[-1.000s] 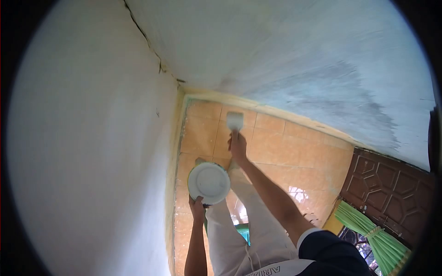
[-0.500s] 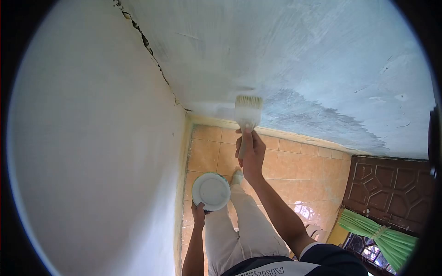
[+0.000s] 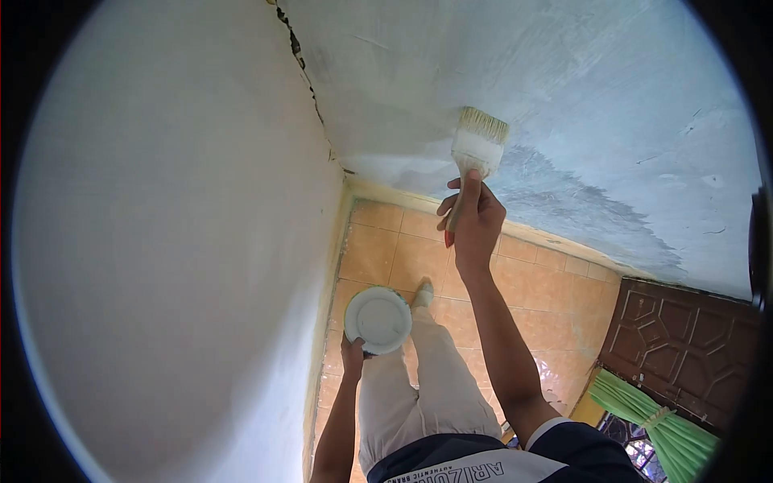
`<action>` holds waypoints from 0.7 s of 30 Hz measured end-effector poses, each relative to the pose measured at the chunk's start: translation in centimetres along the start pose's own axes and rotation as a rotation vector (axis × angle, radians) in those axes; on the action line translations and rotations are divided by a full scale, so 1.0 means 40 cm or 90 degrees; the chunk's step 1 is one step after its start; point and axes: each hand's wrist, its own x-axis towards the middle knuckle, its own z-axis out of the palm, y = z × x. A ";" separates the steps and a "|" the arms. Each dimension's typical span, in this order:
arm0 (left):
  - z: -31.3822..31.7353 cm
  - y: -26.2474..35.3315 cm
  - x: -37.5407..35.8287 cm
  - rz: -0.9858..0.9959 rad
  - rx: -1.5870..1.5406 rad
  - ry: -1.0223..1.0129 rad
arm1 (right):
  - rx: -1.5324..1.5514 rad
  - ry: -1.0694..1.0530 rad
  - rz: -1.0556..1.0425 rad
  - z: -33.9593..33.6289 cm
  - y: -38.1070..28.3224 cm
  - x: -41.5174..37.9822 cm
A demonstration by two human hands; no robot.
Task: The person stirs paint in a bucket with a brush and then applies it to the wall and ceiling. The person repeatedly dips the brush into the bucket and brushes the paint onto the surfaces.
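Observation:
A wide paintbrush (image 3: 480, 141) with pale bristles is held by its handle in my right hand (image 3: 481, 221), bristles pointing up along the wall (image 3: 580, 97). The bristle tips overlap the grey-white wall in this view. Low on that wall, a darker bluish-grey patch (image 3: 572, 197) spreads to the right of the brush. Down by my legs, my left hand (image 3: 353, 354) grips the rim of a round white bowl (image 3: 378, 320), thumb over the edge. Whitish material coats the inside of the bowl.
A white side wall (image 3: 177, 241) rises close on the left, with a jagged dark crack (image 3: 302, 64) along the corner. Orange tiles (image 3: 423, 258) cover the floor. At the right are a brown panelled door (image 3: 668, 334) and a green curtain (image 3: 644, 402).
My right hand has moved the paintbrush up and to the right along the wall, tilting it slightly. My left hand still holds the bowl. The view has shifted a little.

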 end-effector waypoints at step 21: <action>0.088 -0.094 0.074 -0.097 -0.141 0.065 | -0.143 -0.061 0.087 0.031 0.561 0.160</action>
